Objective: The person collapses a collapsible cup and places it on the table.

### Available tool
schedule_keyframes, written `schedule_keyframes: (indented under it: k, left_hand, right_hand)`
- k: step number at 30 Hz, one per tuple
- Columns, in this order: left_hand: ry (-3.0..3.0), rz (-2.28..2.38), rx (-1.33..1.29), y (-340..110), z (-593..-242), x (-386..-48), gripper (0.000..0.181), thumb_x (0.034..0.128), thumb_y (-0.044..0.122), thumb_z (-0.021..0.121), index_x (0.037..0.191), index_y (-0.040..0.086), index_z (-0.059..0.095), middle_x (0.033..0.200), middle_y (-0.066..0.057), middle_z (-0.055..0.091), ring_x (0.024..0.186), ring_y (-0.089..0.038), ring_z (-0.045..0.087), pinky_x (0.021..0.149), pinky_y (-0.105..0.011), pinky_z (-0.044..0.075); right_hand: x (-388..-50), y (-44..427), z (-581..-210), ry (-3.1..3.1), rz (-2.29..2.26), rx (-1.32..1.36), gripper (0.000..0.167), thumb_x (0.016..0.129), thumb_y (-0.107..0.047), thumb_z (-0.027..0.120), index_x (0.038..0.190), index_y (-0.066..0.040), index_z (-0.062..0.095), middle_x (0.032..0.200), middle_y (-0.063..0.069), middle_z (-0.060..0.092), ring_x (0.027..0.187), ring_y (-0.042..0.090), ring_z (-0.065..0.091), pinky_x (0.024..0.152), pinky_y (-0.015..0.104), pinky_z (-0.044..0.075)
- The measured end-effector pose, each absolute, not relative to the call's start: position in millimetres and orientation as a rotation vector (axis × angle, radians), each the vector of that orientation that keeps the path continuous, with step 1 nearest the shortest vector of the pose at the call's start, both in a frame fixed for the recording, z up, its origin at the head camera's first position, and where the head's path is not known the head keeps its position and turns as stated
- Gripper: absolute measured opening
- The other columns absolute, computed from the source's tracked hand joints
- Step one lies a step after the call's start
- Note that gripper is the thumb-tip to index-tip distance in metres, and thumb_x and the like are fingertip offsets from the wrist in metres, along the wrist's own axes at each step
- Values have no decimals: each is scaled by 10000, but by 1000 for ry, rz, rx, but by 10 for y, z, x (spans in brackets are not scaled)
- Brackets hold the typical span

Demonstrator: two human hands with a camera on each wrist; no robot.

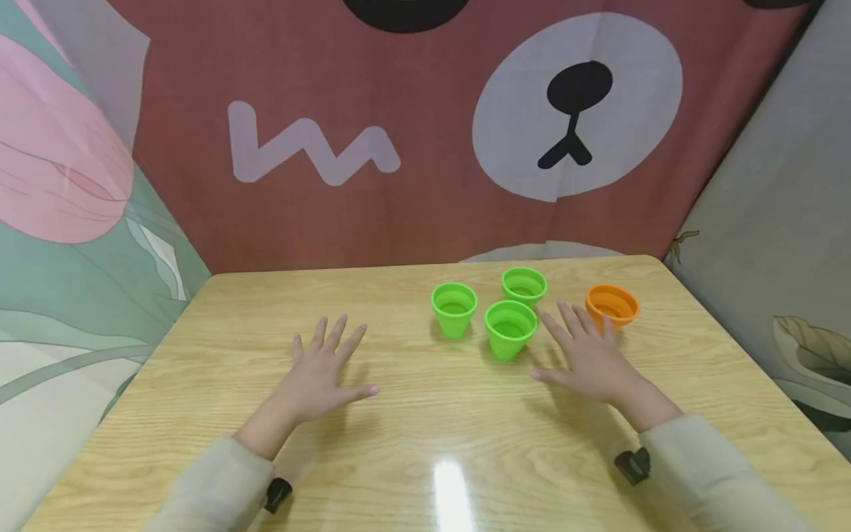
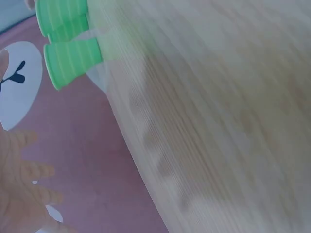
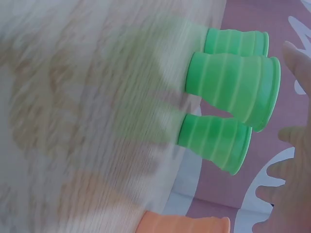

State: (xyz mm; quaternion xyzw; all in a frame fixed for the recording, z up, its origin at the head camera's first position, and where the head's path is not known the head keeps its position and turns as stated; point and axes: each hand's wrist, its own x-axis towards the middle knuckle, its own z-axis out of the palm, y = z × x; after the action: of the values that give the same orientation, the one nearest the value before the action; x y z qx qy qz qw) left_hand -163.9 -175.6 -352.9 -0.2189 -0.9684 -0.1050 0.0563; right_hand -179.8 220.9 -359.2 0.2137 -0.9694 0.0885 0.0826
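Three green cups stand upright, mouths up, right of the table's middle: a left one [image 1: 454, 314], a front one [image 1: 510, 332] and a back one [image 1: 524, 287]. An orange cup [image 1: 612, 304] stands to their right. With fingers spread, my right hand [image 1: 592, 362] hovers over the table between the front green cup and the orange cup, partly covering the orange one. My left hand [image 1: 319, 380] hovers palm down to the left of the cups, fingers spread, holding nothing. In the right wrist view the front green cup [image 3: 233, 90] is nearest to the right hand's fingers.
The pale wooden table [image 1: 412, 414] ends at a reddish curtain [image 1: 319, 222] with a bear-like face. Patterned cloth hangs at the left [image 1: 66, 295] and a grey one at the right [image 1: 764, 244]. Small black devices sit under both wrists.
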Motion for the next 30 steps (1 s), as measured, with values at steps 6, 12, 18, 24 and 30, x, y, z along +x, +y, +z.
schedule_keyframes:
  k: [6,12,18,24,30]
  left_hand:
    - [-2926,-347,-710,-1607,-3528,-1659,887,694,726,379,1389,230,139,1420,-132,80,1257,-388,4,884,-678,20]
    - [-2922,-420,-749,-1434,-3533,-1670,878,708,706,395,1391,239,105,1420,-129,82,1264,-364,2,903,-659,19]
    - [-2914,-494,-802,-1253,-3530,-1679,860,727,660,442,1392,232,103,1421,-125,80,1268,-351,22,916,-645,32]
    - [-2902,-566,-848,-1089,-3561,-1694,844,731,629,479,1390,240,121,1423,-103,85,1273,-326,30,933,-624,45]
    - [-2897,-596,-898,-959,-3579,-1697,853,729,663,435,1391,259,79,1422,-101,103,1275,-302,52,945,-607,79]
  right_hand:
    - [-1823,2186,-3598,-2875,294,648,896,719,-635,488,1384,-133,162,1394,217,99,1237,399,95,930,620,-34]
    - [-1847,2167,-3619,-2886,354,657,895,727,-623,491,1382,-107,164,1394,218,100,1238,396,106,942,610,19]
    - [-1869,2162,-3633,-2877,468,687,873,740,-566,535,1368,-63,196,1389,226,112,1224,413,139,964,572,72]
    - [-1904,2172,-3660,-2887,620,669,862,743,-552,541,1370,-75,190,1390,224,111,1207,446,150,958,576,111]
    - [-1932,2180,-3688,-2898,753,633,829,762,-534,530,1372,-87,191,1386,224,133,1206,440,174,927,600,169]
